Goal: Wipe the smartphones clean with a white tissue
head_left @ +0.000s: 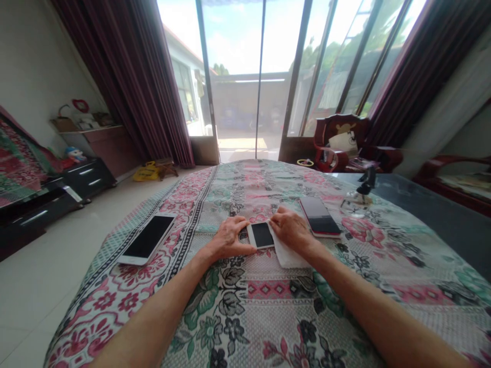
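White-framed small phone (262, 235), dark screen up, lies flat on the flower-patterned, cloth-covered bench (268, 317); used as landmark. Left hand (227, 237) part open, fingers and thumb gripping its left end, presumably against sliding. Right hand (289, 227) mostly closed, pinching a white soft cloth (293, 257) at its right edge. Larger white phone (149, 238) well left of it; red-edged dark phone (320, 217) to its right, likely crowding that hand's room.

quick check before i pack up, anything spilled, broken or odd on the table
Nothing stands out: the small phone between left hand and right hand, the white phone and the dark phone all lie flat, with no spill or crack visible. Fine scratches can't be judged.
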{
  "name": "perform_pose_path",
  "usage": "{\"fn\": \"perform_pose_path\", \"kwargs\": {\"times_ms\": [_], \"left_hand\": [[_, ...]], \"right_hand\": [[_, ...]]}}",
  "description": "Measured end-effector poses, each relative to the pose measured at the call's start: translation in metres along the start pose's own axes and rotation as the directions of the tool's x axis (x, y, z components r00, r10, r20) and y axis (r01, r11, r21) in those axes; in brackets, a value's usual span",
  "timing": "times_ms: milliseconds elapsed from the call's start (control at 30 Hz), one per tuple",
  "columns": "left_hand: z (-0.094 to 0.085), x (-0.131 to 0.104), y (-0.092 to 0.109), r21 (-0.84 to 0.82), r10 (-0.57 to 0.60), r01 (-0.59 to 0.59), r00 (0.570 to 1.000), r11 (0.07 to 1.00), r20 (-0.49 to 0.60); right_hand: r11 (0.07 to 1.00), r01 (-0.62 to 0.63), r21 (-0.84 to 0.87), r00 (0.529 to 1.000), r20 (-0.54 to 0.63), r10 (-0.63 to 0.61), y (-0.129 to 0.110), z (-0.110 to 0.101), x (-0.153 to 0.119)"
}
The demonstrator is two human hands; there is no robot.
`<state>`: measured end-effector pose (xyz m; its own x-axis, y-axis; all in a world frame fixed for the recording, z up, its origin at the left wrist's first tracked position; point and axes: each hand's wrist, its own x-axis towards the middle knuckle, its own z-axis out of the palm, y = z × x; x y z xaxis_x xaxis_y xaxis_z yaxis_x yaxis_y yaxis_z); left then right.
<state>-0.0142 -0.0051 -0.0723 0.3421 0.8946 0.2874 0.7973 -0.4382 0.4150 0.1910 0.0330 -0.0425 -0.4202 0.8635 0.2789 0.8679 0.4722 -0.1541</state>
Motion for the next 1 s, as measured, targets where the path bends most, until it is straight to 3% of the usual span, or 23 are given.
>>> {"fn": "perform_pose_path", "kwargs": {"times_ms": [200, 367, 500, 600, 800, 900, 1000], "left_hand": [[-0.002, -0.001, 0.003, -0.004, -0.02, 0.02, 1.0, 1.0, 0.022], [0.0, -0.001, -0.001, -0.005, 0.003, -0.003, 1.0, 1.0, 0.014], [0.001, 0.0, -0.004, -0.012, 0.011, -0.011, 1.0, 1.0, 0.002], [0.002, 0.0, -0.004, -0.008, 0.007, -0.007, 1.0, 1.0, 0.002], [0.003, 0.0, -0.003, -0.002, 0.004, -0.004, 1.0, 1.0, -0.003], [0.001, 0.0, -0.001, -0.004, 0.008, -0.008, 1.0, 1.0, 0.002], [0.0, 0.0, -0.001, -0.002, 0.011, -0.011, 1.0, 1.0, -0.002]], "right_hand": [[0.988, 0.155, 0.027, 0.988, 0.007, -0.155, -0.032, 0.012, 0.005], [0.996, 0.066, 0.059, 0.998, 0.016, -0.067, -0.006, 0.005, 0.006], [0.999, -0.04, -0.011, 0.999, 0.024, 0.04, 0.014, -0.004, 0.003], [0.996, -0.054, -0.069, 0.998, 0.015, 0.055, 0.007, -0.003, 0.002], [0.99, 0.143, -0.02, 0.989, 0.033, -0.142, -0.029, 0.008, 0.004], [0.99, 0.137, 0.016, 0.989, 0.045, -0.137, -0.026, 0.006, 0.006], [0.997, 0.072, 0.025, 0.996, 0.057, -0.073, -0.008, 0.0, 0.007]]}}
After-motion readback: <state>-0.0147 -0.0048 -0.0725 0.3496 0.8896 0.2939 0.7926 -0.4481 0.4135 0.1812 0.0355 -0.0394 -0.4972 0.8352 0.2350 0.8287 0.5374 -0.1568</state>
